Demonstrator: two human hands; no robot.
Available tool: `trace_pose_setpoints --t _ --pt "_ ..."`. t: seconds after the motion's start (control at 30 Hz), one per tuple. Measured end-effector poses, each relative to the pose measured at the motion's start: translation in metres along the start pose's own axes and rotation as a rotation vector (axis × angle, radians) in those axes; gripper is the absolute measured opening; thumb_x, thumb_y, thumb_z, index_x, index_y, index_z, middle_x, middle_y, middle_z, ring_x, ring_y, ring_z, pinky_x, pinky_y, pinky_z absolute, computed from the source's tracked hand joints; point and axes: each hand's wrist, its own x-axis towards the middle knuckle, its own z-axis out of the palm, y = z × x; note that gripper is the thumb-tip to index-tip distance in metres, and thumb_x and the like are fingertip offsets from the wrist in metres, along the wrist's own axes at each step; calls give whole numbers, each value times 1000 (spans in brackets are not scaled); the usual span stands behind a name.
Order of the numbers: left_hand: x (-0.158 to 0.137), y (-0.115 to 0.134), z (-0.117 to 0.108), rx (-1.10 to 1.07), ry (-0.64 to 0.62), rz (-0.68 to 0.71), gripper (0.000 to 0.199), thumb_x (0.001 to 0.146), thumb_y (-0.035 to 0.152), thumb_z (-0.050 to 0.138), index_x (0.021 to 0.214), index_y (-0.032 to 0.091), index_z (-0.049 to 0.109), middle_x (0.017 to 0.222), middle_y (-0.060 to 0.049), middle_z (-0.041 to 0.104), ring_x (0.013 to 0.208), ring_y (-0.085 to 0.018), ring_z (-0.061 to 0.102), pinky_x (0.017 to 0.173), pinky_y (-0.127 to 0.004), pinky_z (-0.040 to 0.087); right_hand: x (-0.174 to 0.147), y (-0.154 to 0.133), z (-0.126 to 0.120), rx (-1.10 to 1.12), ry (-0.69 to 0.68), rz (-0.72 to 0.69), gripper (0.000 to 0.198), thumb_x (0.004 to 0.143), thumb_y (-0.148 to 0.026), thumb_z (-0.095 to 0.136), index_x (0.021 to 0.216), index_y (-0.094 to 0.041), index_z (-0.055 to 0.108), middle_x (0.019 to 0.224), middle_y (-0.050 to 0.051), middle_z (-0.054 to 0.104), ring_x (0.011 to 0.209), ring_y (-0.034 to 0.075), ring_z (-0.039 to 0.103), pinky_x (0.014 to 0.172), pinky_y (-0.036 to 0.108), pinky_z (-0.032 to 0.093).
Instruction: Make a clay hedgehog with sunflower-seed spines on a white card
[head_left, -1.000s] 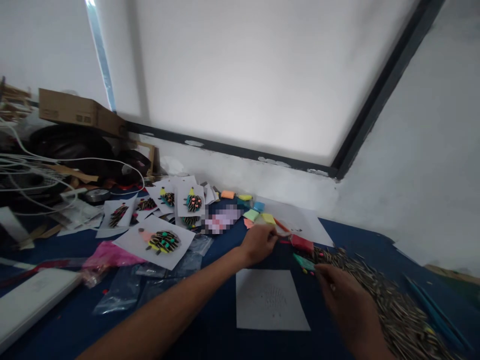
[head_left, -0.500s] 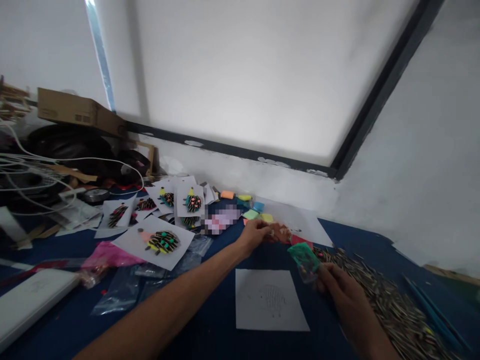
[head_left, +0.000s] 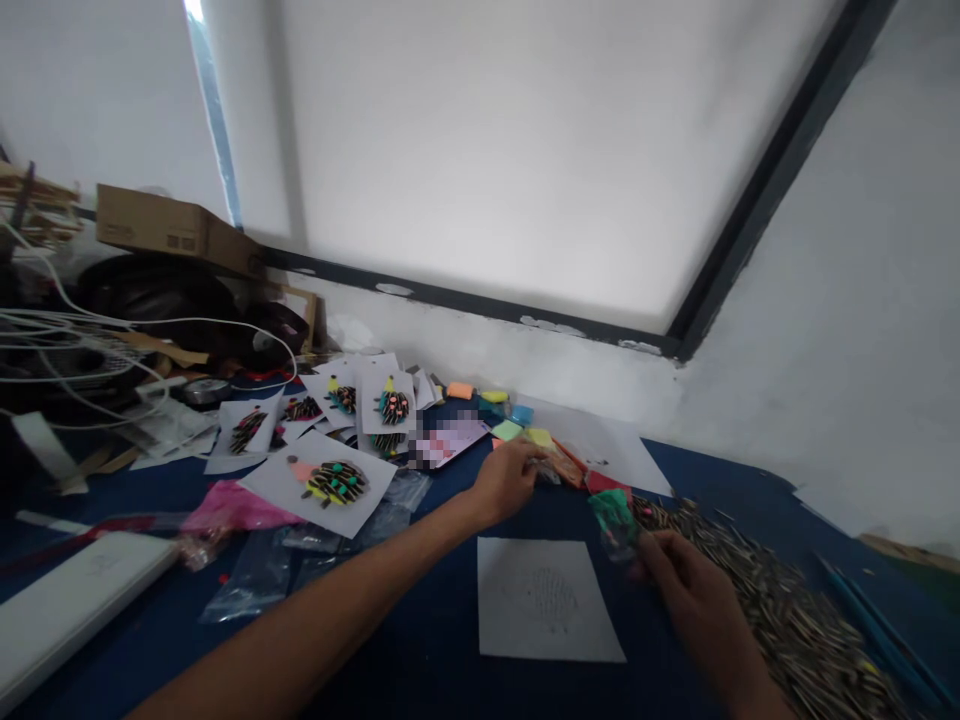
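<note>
In the head view, my left hand (head_left: 508,484) reaches past the drawing, fingers pinched at the near edge of a clear bag with orange-brown material (head_left: 564,466). The fingertips are partly hidden. My right hand (head_left: 686,585) grips a small clear plastic bag with green material (head_left: 615,513) between thumb and fingers, just right of the paper. Between and below both hands lies a white sheet with a pencil drawing of a hedgehog-like shape (head_left: 551,600). A red packet (head_left: 606,484) rests just behind the green bag.
A heap of short thin sticks (head_left: 780,600) spreads along the right. Finished stick-and-colour hedgehog cards (head_left: 341,482) lie at left, near empty clear bags (head_left: 251,578) and a pink bag (head_left: 236,507). Coloured packets (head_left: 460,390) line the back; a white box (head_left: 82,605) stands front left.
The view has shifted slightly, moving the scene a little right. My left hand has turned somewhat, and the orange-brown bag shows less spread out. My right hand keeps the green bag.
</note>
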Motion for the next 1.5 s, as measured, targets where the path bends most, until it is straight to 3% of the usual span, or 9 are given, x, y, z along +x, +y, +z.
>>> trace_pose_setpoints --t 0.2,0.33,0.43,0.53,0.77,0.93,1.2,1.37,1.5 --pt "-13 -7 2 313 -187 181 39 74 7 52 110 15 64 133 -12 53 127 -27 45 107 -45 35 4 16 12 -229 51 -127 40 85 -47 42 102 -19 66 89 10 74 74 24 70 61 30 53" --pt "-20 -9 5 464 -253 271 44 81 11 47 123 14 57 142 -12 44 134 -26 36 109 -40 34 8 25 27 -552 18 -308 41 91 -31 33 112 -15 64 108 14 70 95 24 67 77 32 52" --pt "-19 -15 4 526 -183 215 46 80 8 45 124 16 56 142 -11 44 131 -24 40 108 -38 35 11 26 33 -762 -77 -364 39 90 -20 34 114 -18 65 101 12 69 91 22 66 78 32 50" --pt "-13 -26 1 574 -114 109 49 78 8 44 126 6 50 142 -22 40 131 -28 39 106 -42 35 14 21 33 -833 -104 -357 39 86 -13 40 111 -21 68 94 12 67 87 24 64 76 35 50" --pt "-9 -32 -7 555 -176 81 50 72 6 51 122 7 52 130 -19 52 124 -28 45 101 -39 38 21 9 36 -882 -147 -335 35 85 -11 42 96 -22 73 95 13 65 86 24 61 72 33 47" --pt "-12 -24 -14 440 -121 13 30 79 3 45 103 10 61 108 -16 62 107 -27 53 93 -40 42 21 15 42 -833 -161 -290 36 85 -11 42 103 -19 72 95 14 65 85 26 61 72 35 46" --pt "1 -18 -23 -40 33 -175 28 83 6 45 109 11 55 92 -10 65 90 -20 60 84 -35 46 17 14 35 -591 -107 -258 37 85 -21 38 100 -14 71 101 18 63 96 32 57 83 45 44" --pt "-7 1 -24 -473 -108 -231 25 81 8 47 104 8 57 94 -10 65 72 -13 63 66 -26 52 17 2 32 -253 -81 -191 41 87 -38 37 109 -18 65 112 13 63 105 27 57 90 40 44" --pt "-22 15 -25 -688 -253 -261 22 77 13 54 96 7 62 81 -8 65 63 -12 61 67 -28 53 19 -9 30 16 -136 -56 46 85 -52 38 99 -18 67 94 11 70 82 23 65 75 36 51"
